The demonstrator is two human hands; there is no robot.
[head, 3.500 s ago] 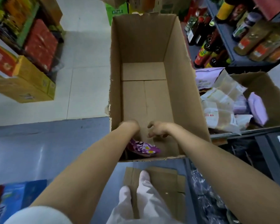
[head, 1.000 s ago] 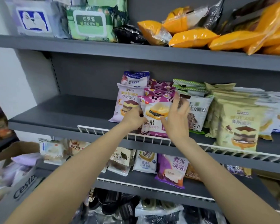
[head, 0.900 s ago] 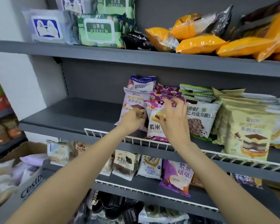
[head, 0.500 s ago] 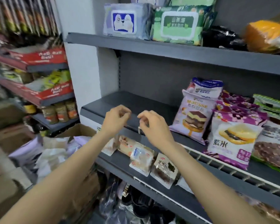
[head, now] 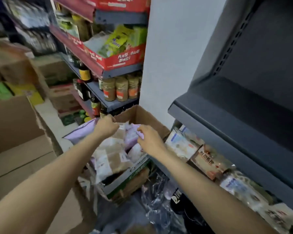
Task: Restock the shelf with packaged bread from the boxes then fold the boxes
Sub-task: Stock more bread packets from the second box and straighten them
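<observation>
Left hand (head: 107, 126): bare, no glove, ring or watch visible. Right hand (head: 149, 141): bare, likewise unadorned. Both forearms: uncovered along their whole visible length, no sleeve edge in view. Picture blurred; finer detail cannot be told.

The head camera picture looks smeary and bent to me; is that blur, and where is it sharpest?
Head view: motion blur smears the left shelves and cartons; the hands and the bread box are clearer, still soft. Head view: wide-angle bending curves the grey shelf edges. Lighting is even, with glare only on floor plastic.
</observation>
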